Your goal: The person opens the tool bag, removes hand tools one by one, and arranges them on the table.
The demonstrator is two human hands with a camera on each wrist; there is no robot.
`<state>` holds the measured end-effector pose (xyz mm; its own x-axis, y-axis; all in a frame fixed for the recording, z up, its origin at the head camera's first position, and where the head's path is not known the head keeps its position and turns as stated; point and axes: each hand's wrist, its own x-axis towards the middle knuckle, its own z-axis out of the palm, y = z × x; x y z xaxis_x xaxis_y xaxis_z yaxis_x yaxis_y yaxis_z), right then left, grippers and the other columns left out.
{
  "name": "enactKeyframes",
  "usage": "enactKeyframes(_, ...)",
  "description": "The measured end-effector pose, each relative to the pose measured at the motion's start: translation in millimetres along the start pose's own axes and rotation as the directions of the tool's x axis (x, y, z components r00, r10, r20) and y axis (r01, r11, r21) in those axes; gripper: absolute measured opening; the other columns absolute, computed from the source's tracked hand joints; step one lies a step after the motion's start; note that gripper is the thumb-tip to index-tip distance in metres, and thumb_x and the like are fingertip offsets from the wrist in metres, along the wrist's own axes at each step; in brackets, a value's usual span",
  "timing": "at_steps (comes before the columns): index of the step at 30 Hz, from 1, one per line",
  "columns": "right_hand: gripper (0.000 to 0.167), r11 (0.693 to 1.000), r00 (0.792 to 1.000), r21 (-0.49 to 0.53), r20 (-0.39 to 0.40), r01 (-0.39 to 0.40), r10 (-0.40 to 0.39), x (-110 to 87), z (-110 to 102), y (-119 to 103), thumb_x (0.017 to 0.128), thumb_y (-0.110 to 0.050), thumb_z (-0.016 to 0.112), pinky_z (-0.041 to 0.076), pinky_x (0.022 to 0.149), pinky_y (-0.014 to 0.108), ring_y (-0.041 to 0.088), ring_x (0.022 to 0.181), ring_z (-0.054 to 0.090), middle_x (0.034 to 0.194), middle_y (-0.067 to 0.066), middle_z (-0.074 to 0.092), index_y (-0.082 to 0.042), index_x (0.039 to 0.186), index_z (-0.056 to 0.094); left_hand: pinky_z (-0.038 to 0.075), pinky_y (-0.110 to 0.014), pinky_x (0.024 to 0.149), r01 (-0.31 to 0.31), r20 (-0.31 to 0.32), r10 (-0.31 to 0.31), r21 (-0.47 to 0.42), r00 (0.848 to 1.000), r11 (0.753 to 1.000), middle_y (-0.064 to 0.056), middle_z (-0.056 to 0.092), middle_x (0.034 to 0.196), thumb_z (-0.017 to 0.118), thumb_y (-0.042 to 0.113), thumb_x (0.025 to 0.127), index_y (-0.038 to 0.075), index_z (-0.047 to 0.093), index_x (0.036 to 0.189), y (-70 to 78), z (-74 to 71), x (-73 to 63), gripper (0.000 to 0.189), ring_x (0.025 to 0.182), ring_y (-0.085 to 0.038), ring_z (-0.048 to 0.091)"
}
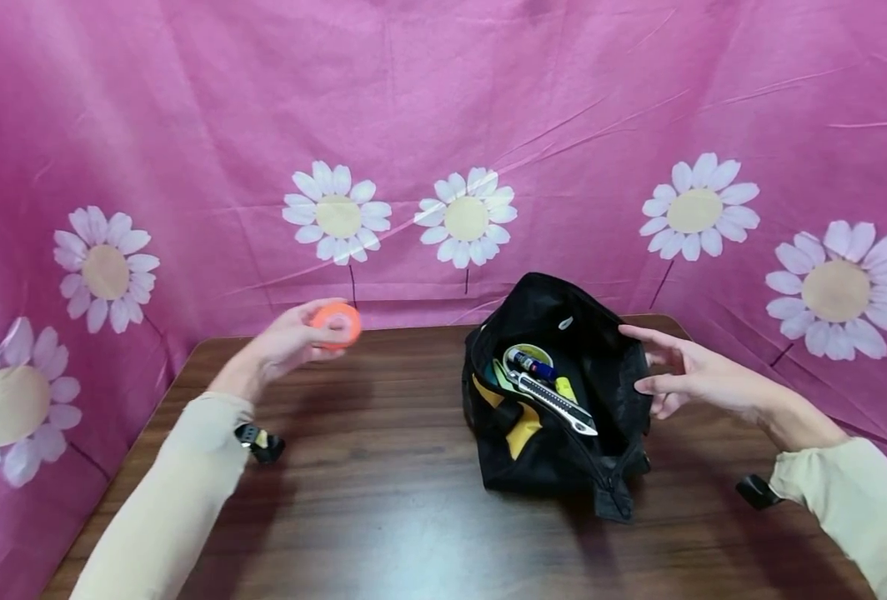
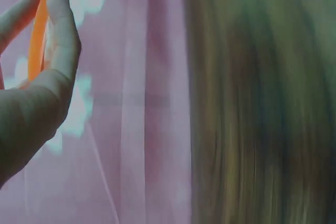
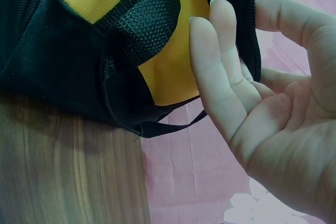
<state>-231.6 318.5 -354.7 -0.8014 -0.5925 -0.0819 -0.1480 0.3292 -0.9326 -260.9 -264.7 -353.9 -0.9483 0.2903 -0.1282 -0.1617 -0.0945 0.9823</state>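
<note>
My left hand (image 1: 293,342) pinches an orange roll of tape (image 1: 352,327) between thumb and fingers, held up above the left side of the table. In the left wrist view the tape roll (image 2: 38,40) shows edge-on. On the right stands a black tool bag (image 1: 533,462) with yellow panels, its zipped mouth wide apart. My right hand (image 1: 691,379) holds the bag's right rim, thumb on one side and fingers on the other; the right wrist view shows two fingers (image 3: 210,59) along the outer side. Inside the bag lie a utility knife (image 1: 556,402), a blue-capped tube (image 1: 531,364) and a yellow item (image 1: 565,388).
The brown wooden table (image 1: 383,500) ends at a pink cloth (image 1: 413,100) printed with white daisies, hanging behind and along both sides. A round roll (image 1: 517,351) with a pale yellow rim also sits in the bag. A strap handle (image 3: 142,24) loops over its side.
</note>
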Motion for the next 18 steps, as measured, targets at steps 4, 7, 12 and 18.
enactKeyframes(4,0.08,1.0,1.0,0.009,0.013,0.005,-0.005,-0.6,1.6,2.1,0.099,0.001,0.061,0.06,0.068,0.055,0.04,0.07,0.067,0.115,0.029,0.047,-0.013,0.162,0.013,0.059,-0.032,0.086,-0.023,-0.093,0.013,-0.105,0.996,0.994,-0.004,0.061,0.113,0.054,-0.01,0.099,0.007,0.04,0.138,1.1,-45.0,-23.5,0.046,0.095,-0.014,0.066)
enactKeyframes(7,0.08,1.0,1.0,0.014,0.015,0.004,-0.004,-1.9,2.4,2.9,0.099,0.001,0.06,0.06,0.068,0.055,0.039,0.07,0.067,0.12,0.029,0.046,-0.012,0.162,0.013,0.059,-0.031,0.085,-0.02,-0.127,0.004,-0.124,0.992,0.992,-0.002,0.065,0.107,0.054,-0.009,0.1,0.007,0.042,0.131,-7.2,-71.6,-38.9,0.036,0.093,-0.013,0.067)
enactKeyframes(12,0.081,1.0,1.0,0.029,-0.003,-0.009,0.009,-3.5,5.1,2.5,0.098,0.001,0.062,0.06,0.067,0.055,0.043,0.07,0.066,0.129,0.031,0.04,-0.013,0.162,0.015,0.058,-0.032,0.09,0.018,-0.192,-0.032,-0.076,0.981,0.997,-0.001,0.068,0.104,0.057,-0.006,0.1,0.003,0.044,0.13,-27.8,-104.8,-61.8,0.034,0.095,-0.012,0.068)
enactKeyframes(18,0.08,0.999,1.0,0.032,0.004,0.007,-0.007,-5.1,4.9,4.7,0.099,0.002,0.06,0.06,0.068,0.055,0.042,0.07,0.066,0.125,0.032,0.042,-0.012,0.162,0.014,0.059,-0.033,0.089,0.054,-0.294,-0.098,-0.156,0.951,0.986,-0.001,0.068,0.099,0.062,-0.008,0.097,0.002,0.043,0.127,-47.5,-132.5,-83.4,0.037,0.091,-0.013,0.069)
